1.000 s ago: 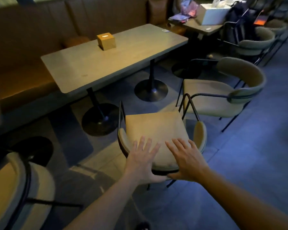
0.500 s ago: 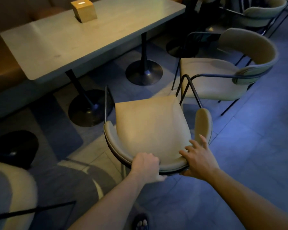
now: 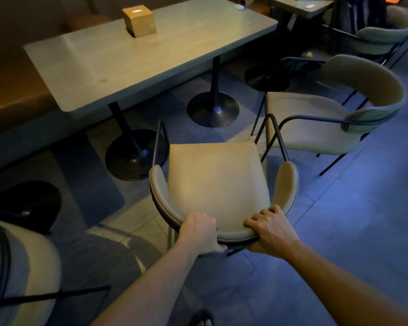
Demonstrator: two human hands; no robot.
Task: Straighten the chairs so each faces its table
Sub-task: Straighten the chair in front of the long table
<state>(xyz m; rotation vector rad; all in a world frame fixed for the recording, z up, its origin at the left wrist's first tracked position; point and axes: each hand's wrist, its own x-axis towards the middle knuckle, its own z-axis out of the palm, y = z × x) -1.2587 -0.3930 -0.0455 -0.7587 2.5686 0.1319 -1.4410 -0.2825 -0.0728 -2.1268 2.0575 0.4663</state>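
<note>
Hands now grip the curved backrest of the nearest chair (image 3: 218, 182): the left hand (image 3: 199, 232) is curled over the rim as a closed fist, and the right hand (image 3: 270, 230) has wrapped its fingers (image 3: 257, 220) over the top edge just beside it, thumb apparently underneath. Half a second ago the right hand lay open with fingers spread, only reaching the rim; a second ago both palms hovered flat and wide above the backrest. The change is from reaching to a full two-handed hold, which likely means the person is ready to turn or push the chair.

Ahead of the hands, the seat points toward the long table (image 3: 132, 60), its front edge near the black pedestal base (image 3: 133, 156) but not under the tabletop. The seat looks a little skewed against the table edge, so some straightening probably remains. Compared with the earlier frame, the table and the small wooden box (image 3: 139, 20) on it sit lower and more fully in view, so the head has lifted slightly; whether the chair itself has shifted on the floor cannot be told. Beyond the right hand a second chair (image 3: 327, 114) stands turned sideways to the table, its frame close to the held chair's arm, and looks due for correction next.
</note>
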